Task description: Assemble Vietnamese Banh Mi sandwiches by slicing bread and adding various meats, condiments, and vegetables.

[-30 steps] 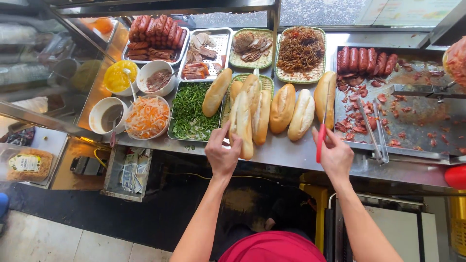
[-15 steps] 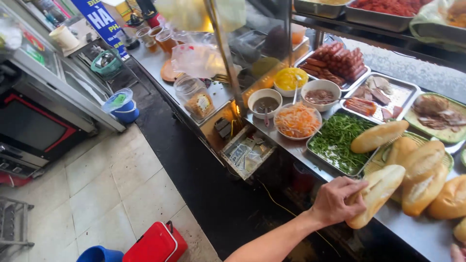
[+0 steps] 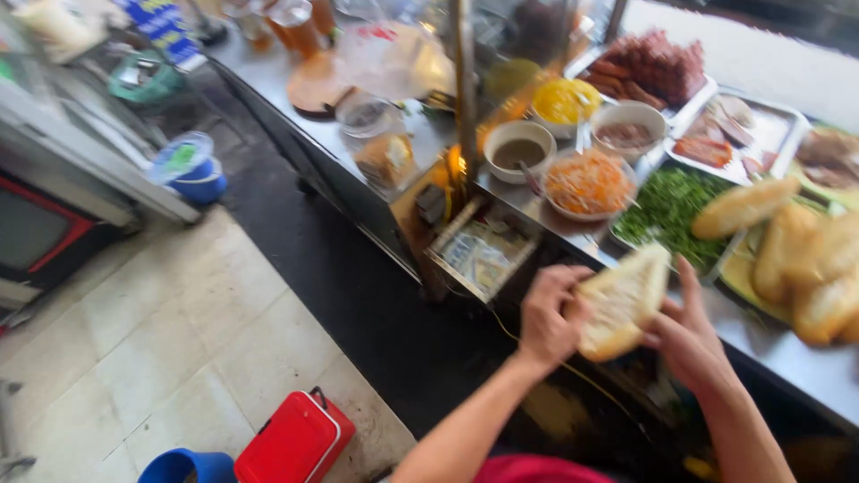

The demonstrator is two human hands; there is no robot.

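I hold a split bread roll (image 3: 621, 299) in front of me, its pale inside facing up. My left hand (image 3: 548, 313) grips its left side and my right hand (image 3: 685, 331) holds its right side, just off the front edge of the steel counter (image 3: 805, 362). More crusty rolls (image 3: 810, 255) lie piled on the counter to the right. Behind them sit a tray of chopped greens (image 3: 673, 204) and a bowl of shredded carrot (image 3: 589, 182).
Bowls of brown sauce (image 3: 519, 148), yellow filling (image 3: 565, 100) and trays of sausages and meats (image 3: 658, 64) fill the back of the counter. A metal post (image 3: 463, 80) rises from it. A red box (image 3: 293, 440) and blue buckets (image 3: 195, 175) stand on the tiled floor to the left.
My view has swung left and down. My left hand has lifted one roll off the pile, and both hands now hold it split open off the counter's edge.
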